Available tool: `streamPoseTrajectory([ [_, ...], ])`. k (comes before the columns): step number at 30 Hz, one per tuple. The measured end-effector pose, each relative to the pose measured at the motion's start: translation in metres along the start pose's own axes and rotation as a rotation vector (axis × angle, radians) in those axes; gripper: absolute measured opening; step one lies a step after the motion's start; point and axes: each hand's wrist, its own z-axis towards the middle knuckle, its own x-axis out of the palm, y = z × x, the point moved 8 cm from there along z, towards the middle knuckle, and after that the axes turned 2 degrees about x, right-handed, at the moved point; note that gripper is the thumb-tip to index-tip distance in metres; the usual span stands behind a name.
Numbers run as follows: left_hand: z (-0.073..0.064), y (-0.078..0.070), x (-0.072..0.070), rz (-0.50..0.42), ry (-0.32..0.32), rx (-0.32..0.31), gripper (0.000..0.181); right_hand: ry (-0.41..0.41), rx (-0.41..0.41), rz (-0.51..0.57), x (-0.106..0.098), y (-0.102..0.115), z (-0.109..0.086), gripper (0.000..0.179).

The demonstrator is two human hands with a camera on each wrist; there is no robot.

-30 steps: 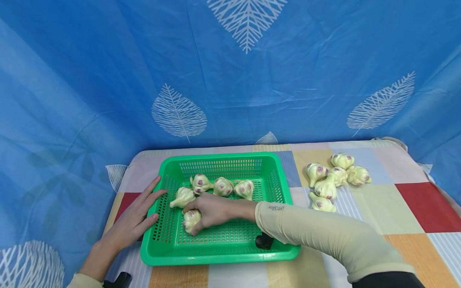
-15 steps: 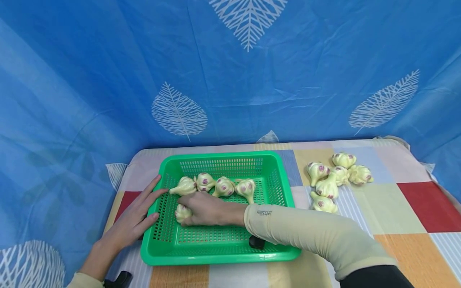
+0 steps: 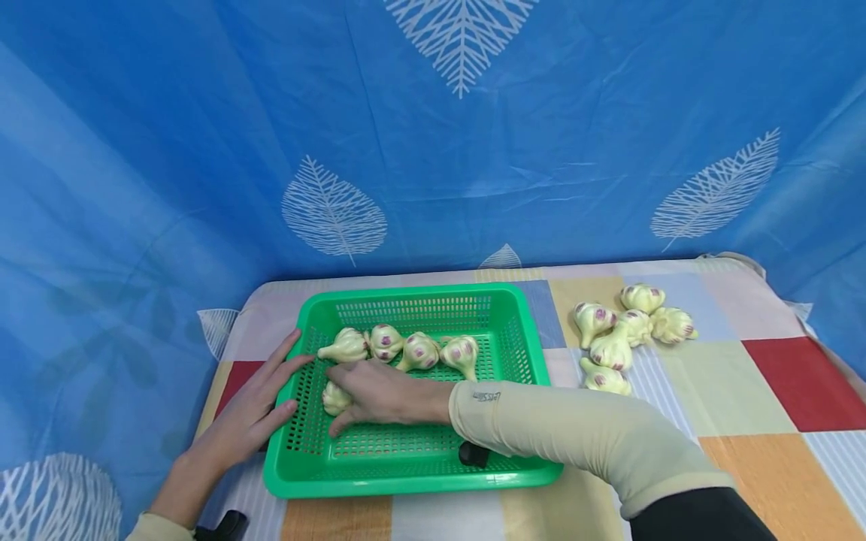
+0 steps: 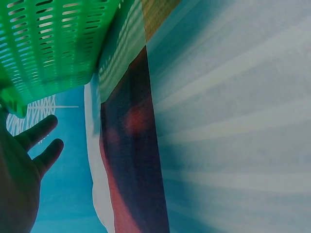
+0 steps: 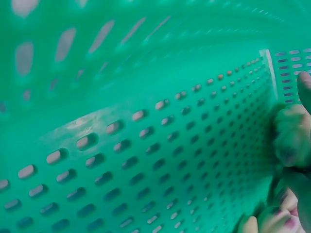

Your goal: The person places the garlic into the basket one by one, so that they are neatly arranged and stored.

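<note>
A green plastic basket (image 3: 413, 481) stands on the table with several garlic bulbs in it. Inside its left part, my right hand (image 3: 386, 392) is around a garlic bulb (image 3: 334, 400), thumb spread away from the bulb and fingers over its far side. In the right wrist view that garlic bulb (image 5: 290, 138) lies between thumb and fingers near the basket's end wall. A row of garlic bulbs (image 3: 419, 352) lies just beyond the hand. My left hand (image 3: 246, 413) rests with straight, spread fingers at the basket's left rim; the left wrist view shows its fingers (image 4: 43, 155) beside the basket wall.
More garlic bulbs (image 3: 612, 350) lie in a loose group on the checkered tablecloth (image 3: 724, 383), right of the basket. A blue curtain (image 3: 541, 195) with white leaf prints hangs behind and to the left of the table.
My right hand has moved left with the garlic bulb and its thumb has come off it. The leftmost bulb of the row has shifted farther back. The left hand has stayed put.
</note>
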Motion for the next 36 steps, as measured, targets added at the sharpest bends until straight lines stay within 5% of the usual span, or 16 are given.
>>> streamPoseTrajectory([
  [14, -0.002, 0.001, 0.002, 0.013, -0.005, 0.002, 0.068, 0.091, -0.01, -0.07, -0.036, 0.004, -0.021, 0.076],
  [24, -0.002, 0.002, 0.003, 0.015, -0.009, 0.002, 0.067, 0.152, -0.002, -0.327, -0.083, -0.002, -0.052, 0.097],
  [36, -0.002, 0.0, 0.002, 0.023, -0.009, -0.011, 0.067, 0.143, 0.074, -0.339, -0.112, -0.046, -0.128, 0.101],
])
